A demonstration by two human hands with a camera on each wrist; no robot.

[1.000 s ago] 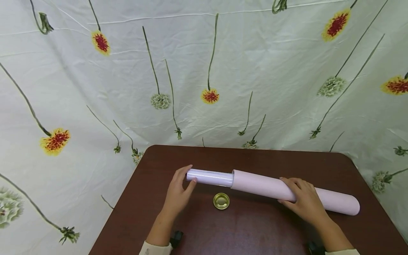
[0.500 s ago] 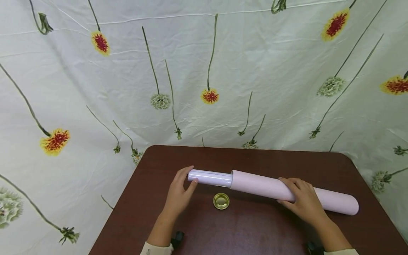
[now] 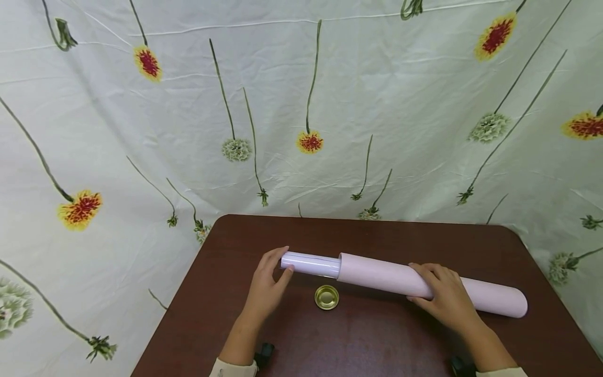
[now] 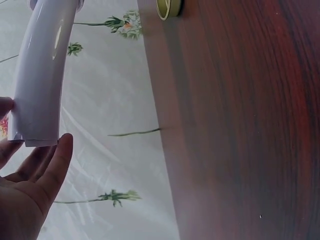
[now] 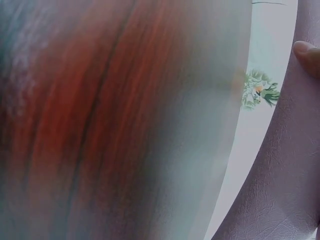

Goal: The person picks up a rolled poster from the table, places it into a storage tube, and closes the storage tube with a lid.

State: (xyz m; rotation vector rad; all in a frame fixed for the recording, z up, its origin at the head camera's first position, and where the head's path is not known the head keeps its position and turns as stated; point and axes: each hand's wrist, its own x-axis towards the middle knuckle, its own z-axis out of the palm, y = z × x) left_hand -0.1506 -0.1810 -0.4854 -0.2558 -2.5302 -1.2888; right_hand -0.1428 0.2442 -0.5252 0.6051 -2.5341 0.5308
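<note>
A pale pink tube (image 3: 377, 273) lies slantwise above the dark table in the head view, its mouth facing left. From that mouth sticks a glossy white roll of paper (image 3: 312, 264). My left hand (image 3: 264, 289) holds the outer end of the roll between thumb and fingers; in the left wrist view fingertips (image 4: 65, 142) touch the roll's end edge (image 4: 35, 141). Farther right, my right hand (image 3: 446, 298) grips the tube from above around its middle. The right wrist view shows the tube's textured surface (image 5: 280, 165) and one fingertip on it. The roll's inner part is hidden inside the tube.
A round gold-coloured lid or shallow dish (image 3: 326, 297) sits on the table (image 3: 358, 340), below the tube's mouth. Behind the table's far edge hangs a white cloth (image 3: 282, 104) printed with flowers.
My left hand and the roll have shifted slightly right, while the tube and my right hand have slid slightly left. Less of the roll shows outside the tube.
</note>
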